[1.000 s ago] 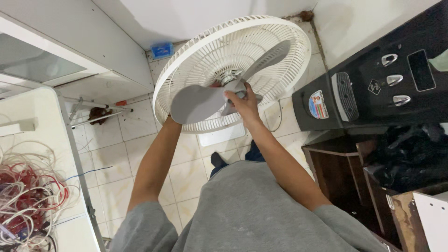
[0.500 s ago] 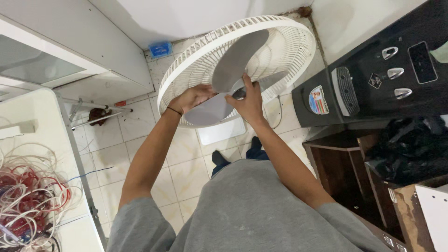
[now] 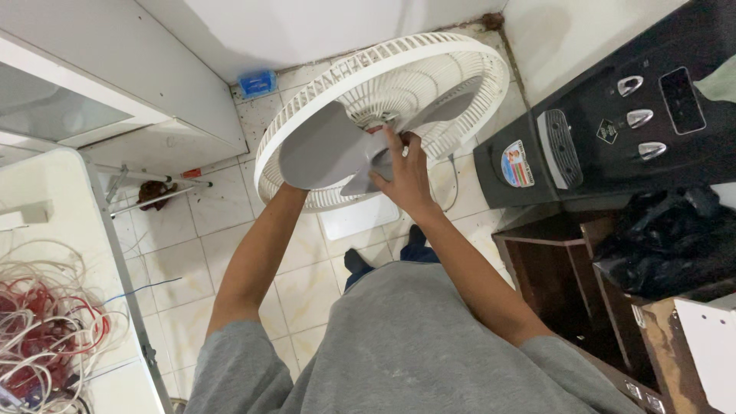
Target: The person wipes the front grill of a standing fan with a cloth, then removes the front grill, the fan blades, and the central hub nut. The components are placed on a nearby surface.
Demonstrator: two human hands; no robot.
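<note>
A white round fan guard (image 3: 468, 61) stands tilted over the tiled floor. Inside it sits a grey fan blade assembly (image 3: 322, 149) with one wide blade towards me and another (image 3: 448, 100) at the upper right. My right hand (image 3: 402, 172) grips the blade hub at the guard's centre, fingers wrapped around it. My left forearm reaches up under the wide grey blade. Only the wrist (image 3: 290, 192) shows; my left hand is hidden behind the blade.
A black water dispenser (image 3: 613, 130) stands at the right, with a dark wooden cabinet (image 3: 552, 268) and a black bag (image 3: 675, 238) below it. A white cabinet (image 3: 153, 92) is at the left. Tangled red and white wires (image 3: 46, 330) lie on a white table. A blue box (image 3: 257, 83) sits by the wall.
The grey blades have turned around the hub: the wide blade swung from upright back down to the left. My left hand, visible on the blade half a second ago, is now behind it.
</note>
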